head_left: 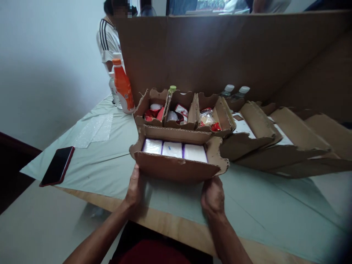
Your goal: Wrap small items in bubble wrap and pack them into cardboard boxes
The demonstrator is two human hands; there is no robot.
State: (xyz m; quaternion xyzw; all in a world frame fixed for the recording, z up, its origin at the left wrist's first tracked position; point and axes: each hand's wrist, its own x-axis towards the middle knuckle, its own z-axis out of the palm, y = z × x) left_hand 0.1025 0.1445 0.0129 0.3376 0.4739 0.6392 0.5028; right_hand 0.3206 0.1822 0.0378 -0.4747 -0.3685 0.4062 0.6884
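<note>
Tall cardboard wall [233, 51] behind, three-bay cardboard tray [183, 112] below it stuffed with red-and-white packets, hard to make out. Nearer, on the green-covered table [115, 161], front cardboard tray [176, 167] with three white boxes [172, 149] side by side. Left hand [134, 189] and right hand [212, 194] apart, pressed to its near wall, fingertips hidden underneath.

No text, brand, number or sign can be read anywhere in the frame. A pale label patch is seen on the orange bottle [123, 91] at upper left, but its print is too small and blurred to be made out. Faint dark marks are seen on the white packets [174, 149] in the cardboard tray [176, 167] at centre, and red-and-white wrappers [154, 112] are seen in the compartments behind; nothing on them is legible.
</note>
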